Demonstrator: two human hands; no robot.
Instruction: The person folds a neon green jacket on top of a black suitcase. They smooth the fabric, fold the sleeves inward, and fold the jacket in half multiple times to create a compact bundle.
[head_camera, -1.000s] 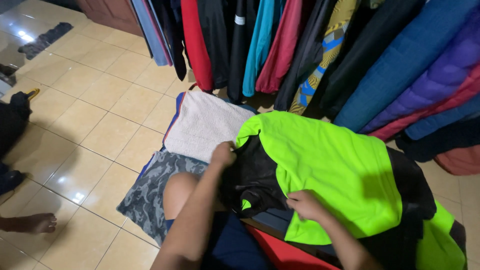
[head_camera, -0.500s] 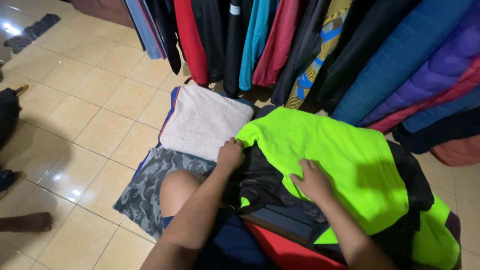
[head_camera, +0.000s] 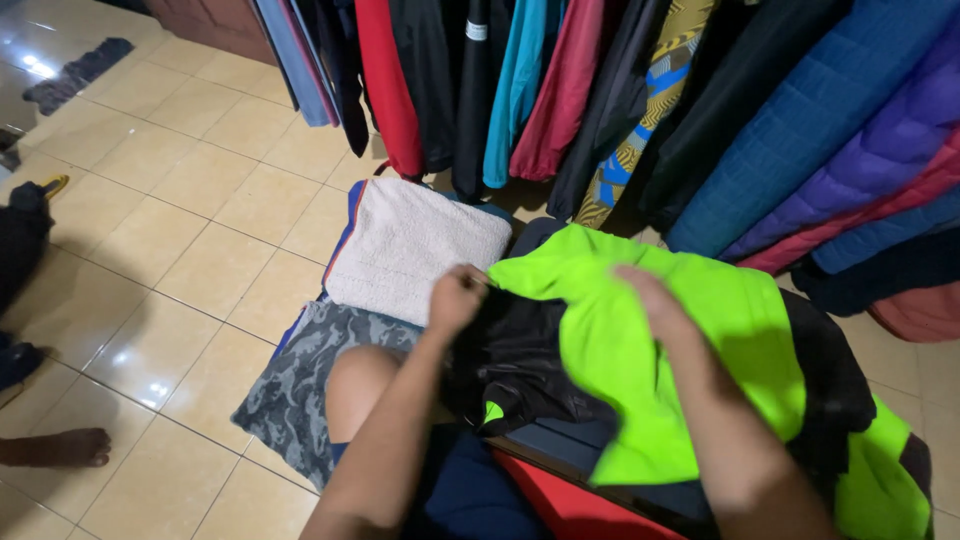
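Looking down, I see my left hand (head_camera: 458, 296) clenched on the edge of the neon green and black jacket (head_camera: 660, 350), pinching the fabric where green meets black. My right hand (head_camera: 652, 300) lies open and flat on the green panel, pressing it without gripping. The jacket is spread over a pile of folded clothes in front of my bent knee (head_camera: 358, 385), just beside a folded white fleece (head_camera: 415, 250) and a grey camouflage garment (head_camera: 300, 385) on the tiled floor (head_camera: 180, 220). Hanging jackets (head_camera: 700, 110) line the rack above.
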